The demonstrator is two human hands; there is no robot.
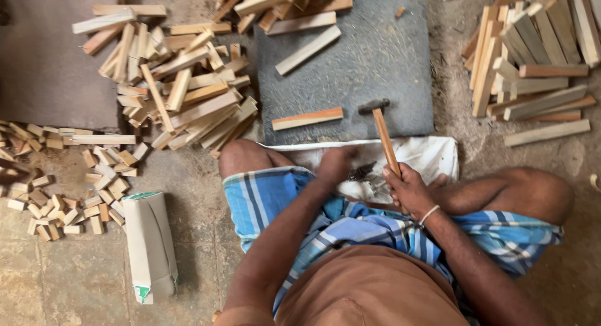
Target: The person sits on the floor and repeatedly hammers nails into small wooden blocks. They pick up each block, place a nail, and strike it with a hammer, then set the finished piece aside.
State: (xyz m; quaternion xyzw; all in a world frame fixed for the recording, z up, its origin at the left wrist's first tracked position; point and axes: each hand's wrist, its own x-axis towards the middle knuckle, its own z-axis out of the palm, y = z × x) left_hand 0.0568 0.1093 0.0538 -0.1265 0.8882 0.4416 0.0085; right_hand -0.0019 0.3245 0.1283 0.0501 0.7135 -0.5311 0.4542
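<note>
I sit cross-legged on the floor in a blue striped cloth. My right hand (410, 187) grips the wooden handle of a hammer (383, 133), whose dark head rests on the grey mat (375, 57). My left hand (333, 163) reaches into a pile of dark nails (363, 172) lying on a white cloth (426, 154) between my knees; its fingers are curled and I cannot tell what they hold. A short wooden strip (307, 119) lies on the mat just beyond my left hand. Another pale strip (308, 50) lies farther up the mat.
A heap of wooden strips (178, 82) lies left of the mat, another stack (532, 57) to the right, more at the top (282, 7). Small wooden blocks (75, 201) are scattered far left. A white paper-wrapped packet (150, 244) lies by my left leg.
</note>
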